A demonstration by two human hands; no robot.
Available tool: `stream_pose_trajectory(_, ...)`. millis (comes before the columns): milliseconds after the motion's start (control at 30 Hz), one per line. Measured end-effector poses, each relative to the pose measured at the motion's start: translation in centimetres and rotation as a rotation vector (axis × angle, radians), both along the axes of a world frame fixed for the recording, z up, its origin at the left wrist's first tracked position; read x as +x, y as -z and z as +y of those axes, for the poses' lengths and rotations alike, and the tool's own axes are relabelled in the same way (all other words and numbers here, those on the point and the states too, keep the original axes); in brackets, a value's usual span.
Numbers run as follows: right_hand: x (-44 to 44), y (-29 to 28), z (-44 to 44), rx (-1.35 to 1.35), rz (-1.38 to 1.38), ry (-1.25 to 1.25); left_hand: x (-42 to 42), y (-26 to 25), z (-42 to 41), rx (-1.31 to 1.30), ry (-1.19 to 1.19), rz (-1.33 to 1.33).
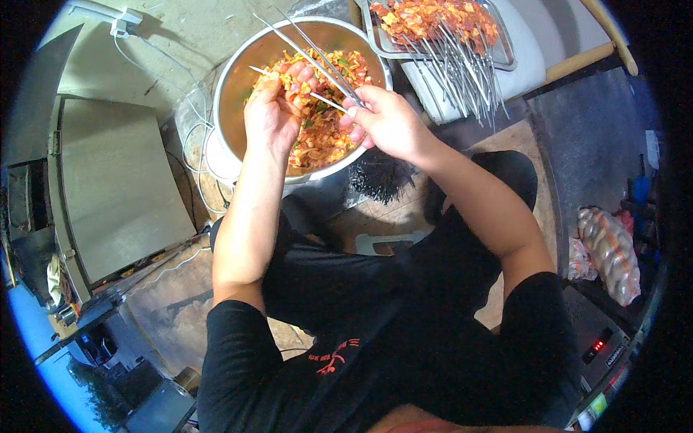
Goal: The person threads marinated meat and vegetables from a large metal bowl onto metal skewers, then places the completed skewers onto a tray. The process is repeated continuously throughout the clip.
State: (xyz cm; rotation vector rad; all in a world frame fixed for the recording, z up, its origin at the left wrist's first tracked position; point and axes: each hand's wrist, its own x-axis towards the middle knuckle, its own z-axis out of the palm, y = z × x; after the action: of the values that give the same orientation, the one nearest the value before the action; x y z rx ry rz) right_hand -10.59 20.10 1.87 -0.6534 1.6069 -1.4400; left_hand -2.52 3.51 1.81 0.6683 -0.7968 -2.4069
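A large steel bowl (230, 103) holds raw marinated meat pieces (319, 146) mixed with green and yellow vegetable bits. Over it, my left hand (270, 116) has its fingers curled around meat on a flat metal skewer (330, 103), whose tip sticks out past the thumb. The same skewer's other end is in my right hand (392, 124). Also pinched there are bare skewers (308, 46) that slant up and to the left beyond the bowl's far rim. The left fingers partly hide the meat on the skewer.
A metal tray (381, 48) of loaded skewers (438, 21) stands at the back right, handles (460, 81) jutting over its near edge. White cables (197, 140) run left of the bowl near a power strip (124, 21). Dark bristles (381, 178) show below the bowl. Plastic-wrapped goods (609, 254) lie right.
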Motion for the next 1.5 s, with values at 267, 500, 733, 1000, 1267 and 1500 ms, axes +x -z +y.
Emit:
stream_pose_trajectory(267, -1.4, 1.4, 0.7, -0.031, 0.381, 0.091, 0.1, 1.5, -2.3, -0.306, 0.294, -0.212)
stream_pose_trajectory(500, -4.2, 1.1, 1.5, 0.058, 0.341, 0.204, -2.6, 7.5, -3.5, -1.547, 0.514, -0.889)
stream_pose_trajectory(733, -4.0, -0.4, 2.2, -0.023, 0.305, 0.253, -6.0, 6.2, 0.2, -2.131, 0.595, -0.850)
stream_pose_trajectory(1000, -3.9, -0.5, 2.9, -0.026, 0.400, 0.245, -6.4, 7.3, -0.4, -2.133, 0.761, -1.119)
stream_pose_trajectory(1267, -3.1, -0.4, 2.8, -0.005, 0.448, 0.206, -3.3, 5.1, -2.7, -1.072, 0.546, -0.862)
stream_pose_trajectory(1500, -2.1, 0.0, 2.6, 0.053, 0.443, 0.107, -0.8, 3.6, -3.4, -0.580, 0.358, -0.614)
